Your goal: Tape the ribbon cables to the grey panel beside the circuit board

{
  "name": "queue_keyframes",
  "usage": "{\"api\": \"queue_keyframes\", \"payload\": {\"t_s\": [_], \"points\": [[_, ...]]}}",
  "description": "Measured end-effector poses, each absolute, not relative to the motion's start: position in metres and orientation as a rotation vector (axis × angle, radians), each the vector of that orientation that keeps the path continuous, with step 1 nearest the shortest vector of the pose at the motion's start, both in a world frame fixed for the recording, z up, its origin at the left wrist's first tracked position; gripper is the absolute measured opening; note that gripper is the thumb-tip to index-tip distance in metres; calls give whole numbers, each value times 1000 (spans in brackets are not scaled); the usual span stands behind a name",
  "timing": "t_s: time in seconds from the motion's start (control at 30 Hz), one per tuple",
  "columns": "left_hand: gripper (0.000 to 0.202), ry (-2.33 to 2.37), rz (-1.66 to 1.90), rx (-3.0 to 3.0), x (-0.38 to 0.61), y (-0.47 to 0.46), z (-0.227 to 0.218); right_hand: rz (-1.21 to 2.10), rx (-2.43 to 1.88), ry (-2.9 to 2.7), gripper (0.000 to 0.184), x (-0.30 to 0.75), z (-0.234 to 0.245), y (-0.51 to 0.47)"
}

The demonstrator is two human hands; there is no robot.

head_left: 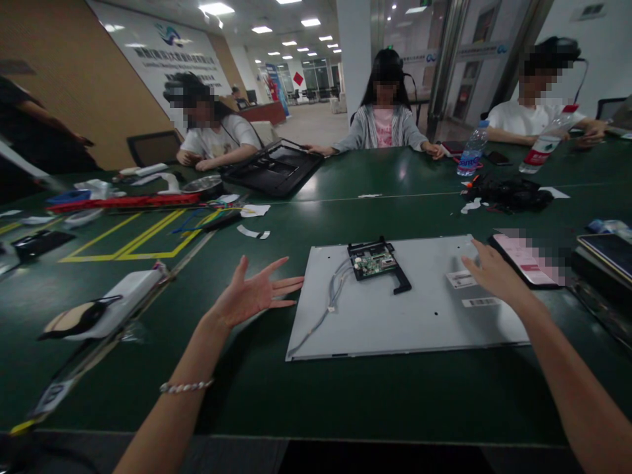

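Observation:
A flat grey-white display panel (395, 326) lies on the green table in front of me. On its upper part sits a small green circuit board (378, 262) in a black plastic bracket (402, 282). Thin grey cables (332, 299) run from the board to the panel's lower left corner. My left hand (259, 289) is at the panel's left edge, palm up, fingers spread, holding nothing. Over the panel's right side is my right hand (498, 270), fingers stretched out, with no object in it. Whether it touches the panel I cannot tell. Paper labels (461, 280) are near it.
Right of the panel lie a phone (528, 260) and a dark stack (607, 253). Bottles (473, 150) and black cables (513, 192) are farther back. Across the table, a person touches a black plastic frame (276, 168). A white item (123, 299) lies left.

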State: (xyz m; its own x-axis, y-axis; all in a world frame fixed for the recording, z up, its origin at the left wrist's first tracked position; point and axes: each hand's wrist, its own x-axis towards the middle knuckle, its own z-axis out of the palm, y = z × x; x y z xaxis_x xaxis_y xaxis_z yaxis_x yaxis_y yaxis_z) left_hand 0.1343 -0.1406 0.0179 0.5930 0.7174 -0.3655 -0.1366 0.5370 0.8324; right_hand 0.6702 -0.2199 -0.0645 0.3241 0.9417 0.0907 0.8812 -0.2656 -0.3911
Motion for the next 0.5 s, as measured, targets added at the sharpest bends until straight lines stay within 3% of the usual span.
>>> {"api": "queue_keyframes", "payload": {"t_s": [0.37,0.5], "points": [[91,915,603,886,146,-148,27,130,-2305,-1773,70,669,-79,-220],[74,1050,633,1007,159,-141,27,86,-2302,-1831,69,669,-82,-220]]}}
